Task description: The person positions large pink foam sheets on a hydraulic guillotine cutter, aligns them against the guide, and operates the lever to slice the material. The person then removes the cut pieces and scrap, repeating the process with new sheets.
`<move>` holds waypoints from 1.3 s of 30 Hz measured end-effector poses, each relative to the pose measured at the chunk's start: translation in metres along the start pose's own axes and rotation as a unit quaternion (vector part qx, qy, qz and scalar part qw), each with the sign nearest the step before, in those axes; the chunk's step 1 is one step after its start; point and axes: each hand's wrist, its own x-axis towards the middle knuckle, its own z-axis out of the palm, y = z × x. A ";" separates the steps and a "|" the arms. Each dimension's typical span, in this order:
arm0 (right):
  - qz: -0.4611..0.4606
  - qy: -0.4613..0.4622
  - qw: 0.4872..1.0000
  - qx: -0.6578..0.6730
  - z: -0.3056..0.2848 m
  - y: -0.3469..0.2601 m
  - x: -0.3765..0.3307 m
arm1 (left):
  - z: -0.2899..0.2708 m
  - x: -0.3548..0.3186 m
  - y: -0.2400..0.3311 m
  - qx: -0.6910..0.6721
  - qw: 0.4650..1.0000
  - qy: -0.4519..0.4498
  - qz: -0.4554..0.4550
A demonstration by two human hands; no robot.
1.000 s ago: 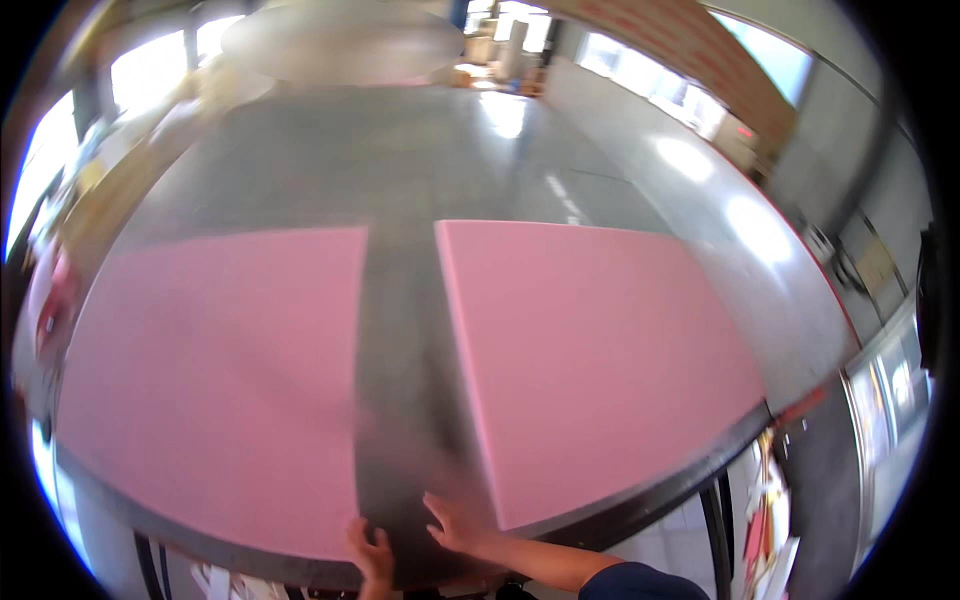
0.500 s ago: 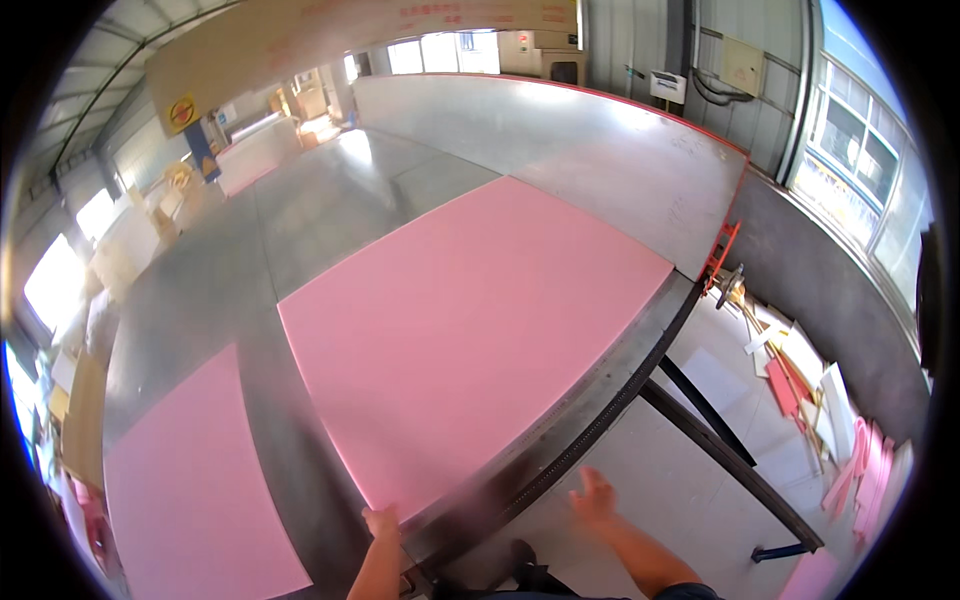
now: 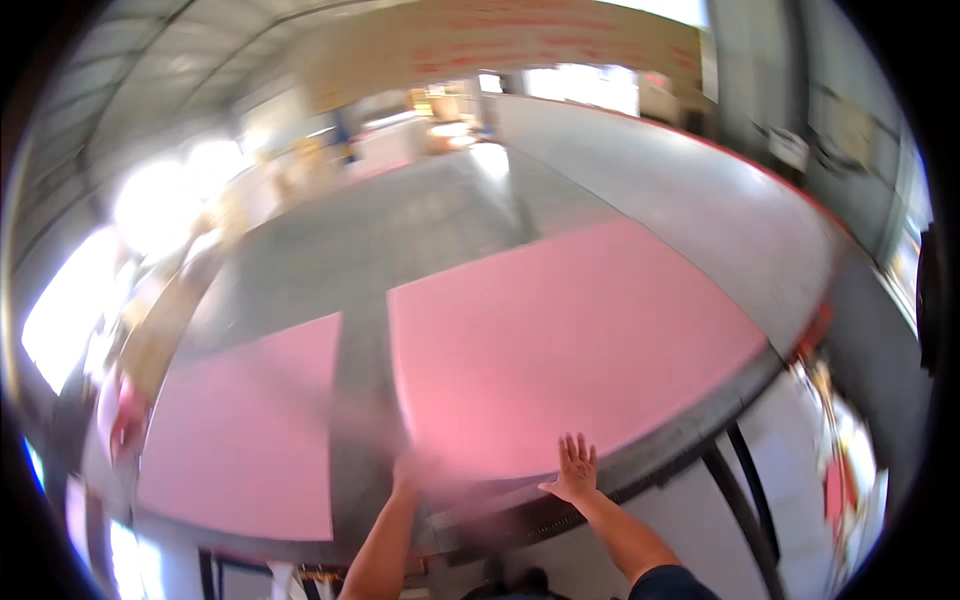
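A large pink sheet (image 3: 570, 340) lies flat on the grey metal table in front of me. At its near edge my right hand (image 3: 573, 472) is open, fingers spread and pointing away from me. My left hand (image 3: 410, 474) is at the sheet's near left corner; motion blur smears its fingers, so I cannot tell whether they grip it. A second, smaller pink sheet (image 3: 255, 430) rests on the table to the left, a strip of bare metal between the two.
The wide metal table (image 3: 365, 375) extends far ahead. A long pale metal upright panel (image 3: 690, 170) runs along its far right side. Below the right edge are dark table legs (image 3: 745, 520) and scraps (image 3: 840, 480) along the wall. Boards (image 3: 150, 335) stand at the left.
My view has turned left, bringing more of the smaller sheet into sight. My right hand has come from beside the table onto the large sheet's near edge. The left stays near the corner.
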 end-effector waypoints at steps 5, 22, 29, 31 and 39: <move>0.042 -0.036 0.988 0.142 0.062 -0.031 0.086 | 0.059 0.002 0.111 0.124 0.983 -0.109 0.076; -0.271 0.080 0.520 0.806 -0.329 -0.340 0.323 | 0.073 -0.167 0.001 -0.062 0.952 -0.275 0.120; -0.337 0.073 0.517 0.783 -0.438 -0.345 0.266 | 0.005 -0.158 -0.021 -0.013 0.982 0.184 0.037; -0.384 0.079 0.533 0.750 -0.510 -0.307 0.242 | -0.002 -0.141 -0.014 -0.015 0.954 0.297 0.030; -0.413 0.182 0.552 0.701 -0.714 -0.054 0.130 | -0.068 -0.141 -0.057 -0.238 0.770 0.589 -0.054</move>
